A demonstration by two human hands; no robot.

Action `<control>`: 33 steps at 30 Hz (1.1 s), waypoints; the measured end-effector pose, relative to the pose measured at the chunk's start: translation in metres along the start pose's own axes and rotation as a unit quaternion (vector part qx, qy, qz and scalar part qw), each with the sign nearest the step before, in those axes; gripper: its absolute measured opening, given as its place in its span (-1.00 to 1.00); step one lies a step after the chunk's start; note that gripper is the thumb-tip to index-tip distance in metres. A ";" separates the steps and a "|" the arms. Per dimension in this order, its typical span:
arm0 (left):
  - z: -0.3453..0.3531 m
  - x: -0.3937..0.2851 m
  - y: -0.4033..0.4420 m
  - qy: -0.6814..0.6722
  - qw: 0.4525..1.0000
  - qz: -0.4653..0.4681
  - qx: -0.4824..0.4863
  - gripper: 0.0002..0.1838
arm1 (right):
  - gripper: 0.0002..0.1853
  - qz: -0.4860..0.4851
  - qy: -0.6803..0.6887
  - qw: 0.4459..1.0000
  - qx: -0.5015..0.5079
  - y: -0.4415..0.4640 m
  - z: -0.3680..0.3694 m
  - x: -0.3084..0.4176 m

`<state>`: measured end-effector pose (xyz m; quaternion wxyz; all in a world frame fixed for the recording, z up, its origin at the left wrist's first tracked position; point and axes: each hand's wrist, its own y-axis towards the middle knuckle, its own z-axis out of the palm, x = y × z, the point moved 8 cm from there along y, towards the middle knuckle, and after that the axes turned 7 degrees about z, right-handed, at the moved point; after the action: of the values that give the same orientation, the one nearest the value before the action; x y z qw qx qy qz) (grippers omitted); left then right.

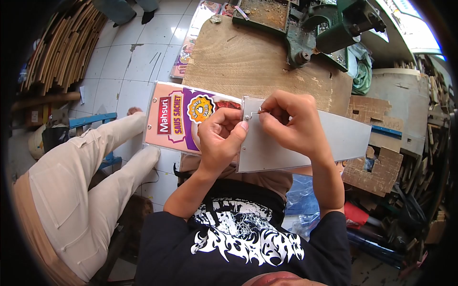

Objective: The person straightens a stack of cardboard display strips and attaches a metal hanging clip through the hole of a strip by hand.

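A grey-white panel [296,138] lies across my lap and the front of the wooden board, its left edge over a printed "Mahsuri Saus Sachet" sign [164,114]. My left hand [222,136] pinches the panel's left edge near a corner hole, thumb on top. Just right of it, my right hand [291,121] holds a small bent metal wire hook [255,113] between thumb and fingers, its end at the hole. Small rivets or holes show along the sign's left edge.
Behind the panel is a wooden board [253,57] bearing a green metal press [334,33] and a tray of small parts [265,14]. A person in beige trousers [71,190] is at the left. Stacked wood strips [62,45] stand at the upper left.
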<state>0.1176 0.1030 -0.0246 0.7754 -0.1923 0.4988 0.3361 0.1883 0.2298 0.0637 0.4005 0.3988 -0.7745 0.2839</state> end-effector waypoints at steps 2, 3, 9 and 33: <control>-0.003 0.005 0.000 -0.002 1.000 -0.027 -0.009 -0.84 | -0.91 -0.017 0.001 1.000 -0.013 -0.005 -0.002 -0.001; -0.002 0.004 0.000 -0.002 1.000 -0.027 -0.009 -0.84 | -0.92 -0.034 0.003 0.999 -0.026 -0.008 -0.003 0.000; 0.001 -0.001 0.003 -0.019 0.999 -0.026 -0.005 -0.87 | -0.94 -0.073 0.023 0.994 -0.084 -0.022 -0.007 0.002; 0.005 -0.007 -0.007 -0.083 0.986 -0.100 0.104 -0.92 | -0.85 -0.121 -0.071 0.982 -0.126 -0.051 0.009 0.024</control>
<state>0.1244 0.0990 -0.0166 0.8598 -0.1312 0.4430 0.2176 0.2193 0.1869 0.0851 0.4226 0.4557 -0.7764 0.1045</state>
